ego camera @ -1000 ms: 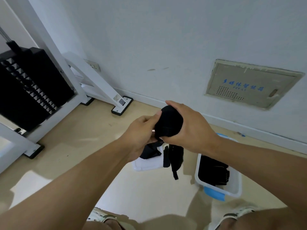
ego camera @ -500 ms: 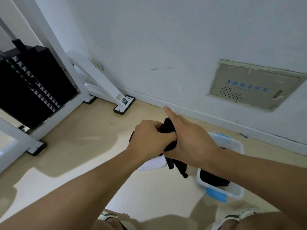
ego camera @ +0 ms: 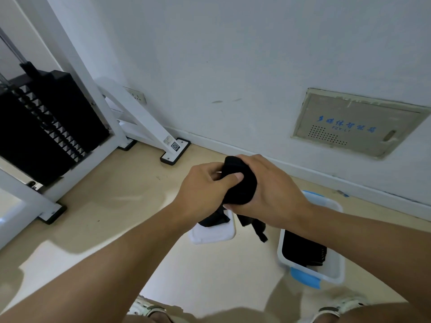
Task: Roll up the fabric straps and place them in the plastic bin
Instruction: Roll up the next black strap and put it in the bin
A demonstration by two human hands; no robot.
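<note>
both hands held out at mid-height; left hand (ego camera: 205, 190) thumb pressed on rolled black strap (ego camera: 240, 183), right hand (ego camera: 270, 192) fingers curled round it. loose end hung over floor, plastic bin (ego camera: 335, 273) below right, white lid (ego camera: 214, 234) beneath.

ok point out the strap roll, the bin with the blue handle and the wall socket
strap roll (ego camera: 240, 185), head view, middle of the black bundle
bin (ego camera: 339, 270), head view, bare white inner wall
wall socket (ego camera: 137, 96), head view, centre of the plate
</note>
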